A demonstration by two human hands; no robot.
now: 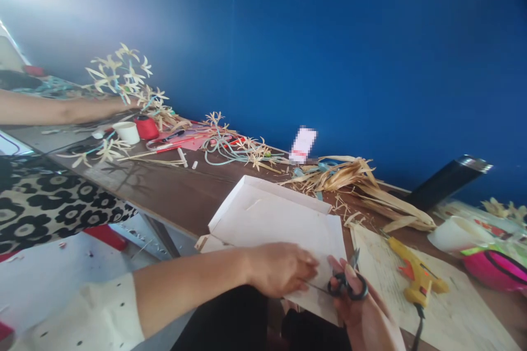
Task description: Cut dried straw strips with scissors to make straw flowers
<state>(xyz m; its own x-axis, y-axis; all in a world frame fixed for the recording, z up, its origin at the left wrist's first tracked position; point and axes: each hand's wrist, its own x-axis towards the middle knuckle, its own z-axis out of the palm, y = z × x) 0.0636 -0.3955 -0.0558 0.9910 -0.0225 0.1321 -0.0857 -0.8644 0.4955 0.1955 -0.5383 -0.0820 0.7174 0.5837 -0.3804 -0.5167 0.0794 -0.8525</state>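
Blk-handled scissors [343, 283] w/ gry blades [354, 258]

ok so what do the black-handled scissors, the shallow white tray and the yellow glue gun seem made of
Black-handled scissors: probably metal blades, going by their grey sheen; handles look like smooth plastic, evenly dark.
Shallow white tray: likely matte cardboard, with thin walls and straight folds.
Yellow glue gun: apparently hard plastic, chunky and moulded-looking; blur leaves its finish open.
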